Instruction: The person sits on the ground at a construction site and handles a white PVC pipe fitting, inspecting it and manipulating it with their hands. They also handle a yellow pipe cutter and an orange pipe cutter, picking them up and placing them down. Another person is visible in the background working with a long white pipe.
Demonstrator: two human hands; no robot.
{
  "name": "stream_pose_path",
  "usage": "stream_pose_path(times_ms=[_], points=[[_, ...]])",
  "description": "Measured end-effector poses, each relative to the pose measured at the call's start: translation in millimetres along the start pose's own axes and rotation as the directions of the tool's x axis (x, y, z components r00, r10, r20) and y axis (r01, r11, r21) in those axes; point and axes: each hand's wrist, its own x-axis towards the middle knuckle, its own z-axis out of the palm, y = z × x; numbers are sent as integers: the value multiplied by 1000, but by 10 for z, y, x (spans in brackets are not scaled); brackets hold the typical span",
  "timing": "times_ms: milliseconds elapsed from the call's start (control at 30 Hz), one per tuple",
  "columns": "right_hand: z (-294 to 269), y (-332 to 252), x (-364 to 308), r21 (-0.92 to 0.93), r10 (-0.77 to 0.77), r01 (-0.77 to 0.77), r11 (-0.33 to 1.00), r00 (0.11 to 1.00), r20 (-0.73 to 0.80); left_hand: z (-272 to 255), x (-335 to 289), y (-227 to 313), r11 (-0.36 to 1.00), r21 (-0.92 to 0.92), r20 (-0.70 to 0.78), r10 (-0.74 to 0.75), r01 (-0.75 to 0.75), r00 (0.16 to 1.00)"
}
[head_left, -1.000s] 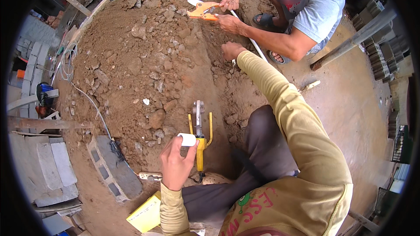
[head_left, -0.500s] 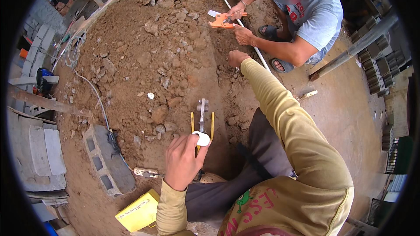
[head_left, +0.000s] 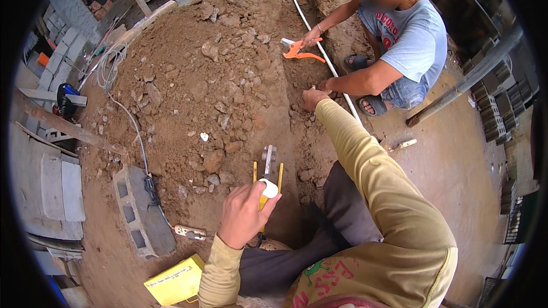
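Note:
My left hand (head_left: 246,217) is closed round a short white pipe fitting (head_left: 270,189), its open end tilted up. Just beyond the fitting is a pipe-welding iron (head_left: 268,159) with a flat metal blade and round heads, between two yellow legs (head_left: 280,178). My right arm reaches forward. My right hand (head_left: 314,98) is curled beside a co-worker's hand (head_left: 326,84); what it holds, if anything, is too small to make out. The co-worker's other hand (head_left: 311,37) grips an orange pipe cutter (head_left: 302,51), its jaws apart, beside a long white pipe (head_left: 308,25).
A mound of dirt and stones (head_left: 194,85) fills the middle left. Near my left arm are a hollow concrete block (head_left: 145,211), a power strip (head_left: 190,232) with a cable, and a yellow case (head_left: 177,279). The co-worker squats at the right by a slanting post (head_left: 468,74).
The co-worker has taken one hand off the pipe cutter and brought it down to my right hand. The cutter now hangs from the other hand. My left hand keeps the fitting.

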Motion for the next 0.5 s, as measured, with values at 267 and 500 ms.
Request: stream_pose_path(times_ms=[267, 500], points=[[272, 346, 296, -141, -108, 77, 987, 968, -228, 31, 70, -52, 992, -93, -4, -81, 80, 997], [773, 459, 223, -447, -355, 367, 816, 928, 113, 93, 178, -39, 983, -148, 19, -108, 110, 994]])
